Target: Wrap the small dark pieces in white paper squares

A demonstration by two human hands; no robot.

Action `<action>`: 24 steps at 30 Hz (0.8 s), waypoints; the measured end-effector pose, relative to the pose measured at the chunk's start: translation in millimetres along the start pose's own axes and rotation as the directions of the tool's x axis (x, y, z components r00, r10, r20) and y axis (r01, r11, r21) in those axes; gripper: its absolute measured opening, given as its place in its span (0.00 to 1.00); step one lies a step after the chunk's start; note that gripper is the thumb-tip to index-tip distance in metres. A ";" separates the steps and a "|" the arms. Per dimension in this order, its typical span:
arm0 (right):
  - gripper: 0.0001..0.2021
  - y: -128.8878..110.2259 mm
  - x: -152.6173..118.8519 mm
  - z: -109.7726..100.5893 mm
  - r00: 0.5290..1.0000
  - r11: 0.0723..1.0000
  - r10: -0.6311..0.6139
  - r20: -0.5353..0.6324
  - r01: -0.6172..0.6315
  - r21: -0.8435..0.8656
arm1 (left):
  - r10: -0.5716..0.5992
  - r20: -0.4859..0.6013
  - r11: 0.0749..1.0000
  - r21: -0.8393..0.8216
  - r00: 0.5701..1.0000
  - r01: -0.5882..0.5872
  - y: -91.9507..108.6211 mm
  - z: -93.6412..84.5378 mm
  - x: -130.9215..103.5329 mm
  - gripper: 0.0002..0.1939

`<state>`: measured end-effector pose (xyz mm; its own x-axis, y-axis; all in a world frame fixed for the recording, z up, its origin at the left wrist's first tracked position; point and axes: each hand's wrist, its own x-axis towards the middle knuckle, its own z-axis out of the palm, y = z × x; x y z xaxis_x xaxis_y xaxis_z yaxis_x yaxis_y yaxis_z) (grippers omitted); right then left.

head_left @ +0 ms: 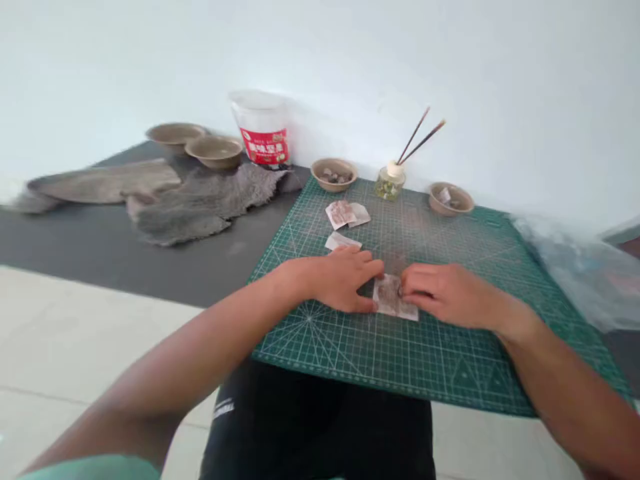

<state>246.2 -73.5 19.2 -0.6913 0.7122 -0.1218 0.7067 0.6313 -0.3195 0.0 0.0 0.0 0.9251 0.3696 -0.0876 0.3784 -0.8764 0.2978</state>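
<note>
A small white paper piece [387, 297] with a brownish smear lies on the green cutting mat [345, 340]. My left hand [345, 277] rests at its left edge, thumb and index finger apart, the tips touching the paper. Over the paper's right side, my right hand [440, 290] has its fingers pinched together. Something dark shows at those fingertips, too small to name. Just beyond my left hand lies another white paper piece [343, 241], partly covered by it. Farther back, a brown-smeared paper piece [341, 214] overlaps a paler one [360, 215].
At the mat's back stand a bowl of dark bits [334, 175], a reed diffuser [390, 181] and another small bowl [451, 200]. Leftward are two brown bowls [215, 153], a plastic tub [265, 137] and a crumpled grey cloth [200, 203]. Clear plastic [575, 267] lies right.
</note>
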 end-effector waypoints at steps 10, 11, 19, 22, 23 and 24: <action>0.08 -7.3 10.0 10.5 0.997 0.998 0.023 -0.077 -0.028 -0.060 | -0.001 0.001 1.000 0.012 1.000 0.001 0.9 -1.9 -0.4 0.22; 0.08 -8.5 9.8 11.5 0.997 0.999 -0.006 -0.075 0.002 -0.045 | 0.001 -0.003 1.000 0.010 1.000 -0.001 0.9 -1.6 -0.4 0.22; 0.08 -10.8 8.1 12.4 0.991 0.997 0.006 -0.133 -0.016 -0.074 | 0.009 -0.027 1.000 0.005 1.000 -0.008 0.0 -1.1 -1.6 0.22; 0.09 -12.2 11.6 15.5 0.988 0.997 -0.053 -0.142 0.044 -0.068 | 0.010 -0.028 1.000 0.004 1.000 -0.009 0.1 -1.2 -1.3 0.22; 0.09 -11.3 12.8 15.9 0.985 0.997 -0.023 -0.171 0.010 -0.079 | 0.005 -0.028 1.000 0.008 1.000 -0.004 0.2 -1.1 -1.4 0.21; 0.09 -9.8 13.4 15.7 0.979 0.995 0.022 -0.200 -0.041 -0.089 | -0.001 -0.028 1.000 0.011 1.000 0.001 0.2 -0.9 -1.5 0.21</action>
<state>227.6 -74.9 6.0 -0.6313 0.7731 0.0618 0.7450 0.6266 -0.2290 -1.3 -0.4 1.0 0.9234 0.3789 -0.0609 0.3798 -0.8795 0.2868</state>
